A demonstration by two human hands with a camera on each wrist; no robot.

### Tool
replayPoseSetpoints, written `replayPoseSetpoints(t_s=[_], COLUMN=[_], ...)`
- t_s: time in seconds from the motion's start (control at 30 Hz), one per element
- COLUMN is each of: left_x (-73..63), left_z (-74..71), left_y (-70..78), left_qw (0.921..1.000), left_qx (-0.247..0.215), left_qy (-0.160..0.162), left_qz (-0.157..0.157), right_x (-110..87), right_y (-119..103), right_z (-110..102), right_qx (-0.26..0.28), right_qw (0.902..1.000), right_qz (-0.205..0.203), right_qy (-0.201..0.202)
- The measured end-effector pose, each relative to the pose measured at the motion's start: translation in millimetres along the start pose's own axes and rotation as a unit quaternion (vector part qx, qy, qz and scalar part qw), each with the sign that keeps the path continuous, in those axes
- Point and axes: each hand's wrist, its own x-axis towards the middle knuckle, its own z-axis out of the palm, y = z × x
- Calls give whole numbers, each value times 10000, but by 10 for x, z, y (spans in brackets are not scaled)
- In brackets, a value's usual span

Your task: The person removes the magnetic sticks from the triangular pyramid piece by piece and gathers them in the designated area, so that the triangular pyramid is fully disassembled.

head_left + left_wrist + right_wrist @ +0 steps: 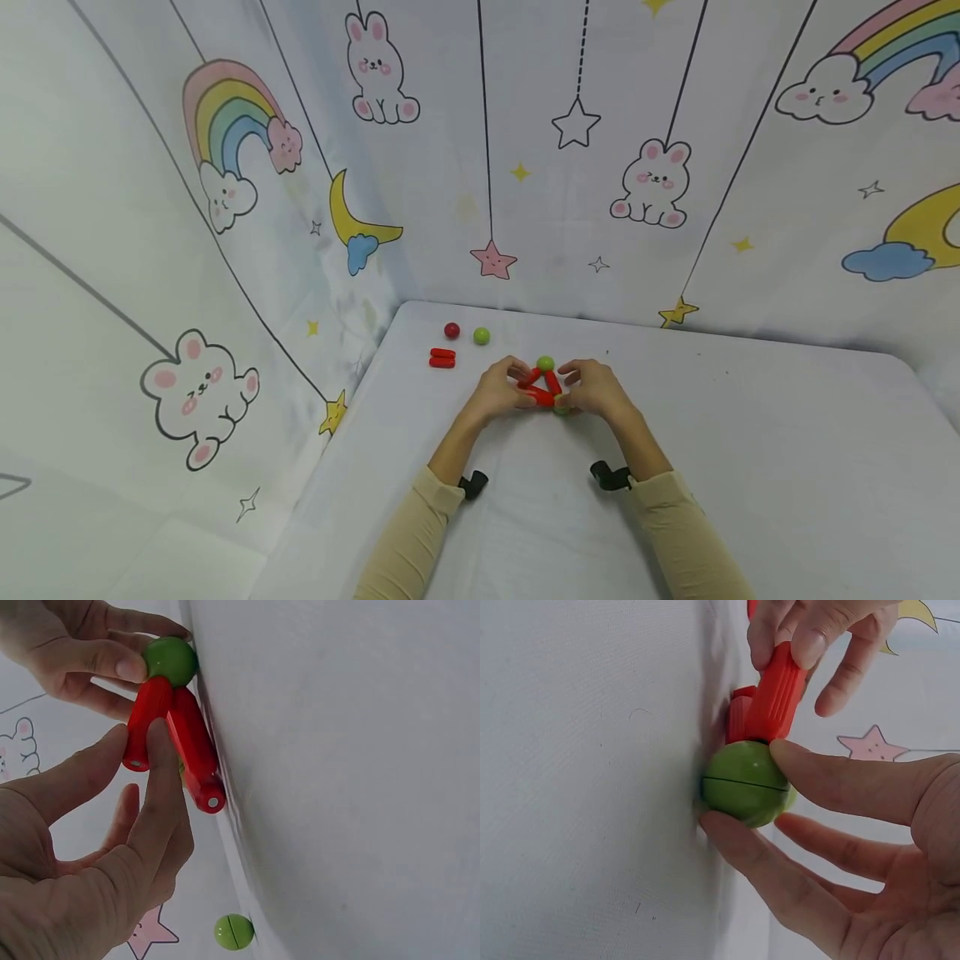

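Left hand (97, 889): narrow pinch, red rod (146, 705), seemingly aiming it
Right hand (896, 874): wider pinch, green ball (746, 791), seemingly bracing it
Near table's (750, 467) far-left corner: two loose rods (442, 363)

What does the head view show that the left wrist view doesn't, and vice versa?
Head view only: a red ball, two red rods side by side, sleeves. Left wrist view only: pale spots on rod ends, a dark seam on the loose green ball. Both: that ball, the left hand pinching a red rod, the right hand holding another green ball.
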Motion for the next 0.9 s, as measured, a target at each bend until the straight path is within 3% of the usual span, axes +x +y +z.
replayPoseSetpoints(t_s=[0.13,0.53,0.9], left_x=[0,-75,-129], left_z=[-103,-680,-1155], left_y=[5,-77,-300], left_qw=[10000,9985,9951], left_qx=[-69,-514,-243], left_qy=[39,185,906], left_qz=[-6,-46,-300], right_x=[-6,-42,-22], right_y=[-7,-26,-7], right_z=[-13,-22,-10], right_qx=[-34,-35,-86], right_qw=[10000,10000,10000], right_qz=[28,7,-26], right_qy=[-7,1,-41])
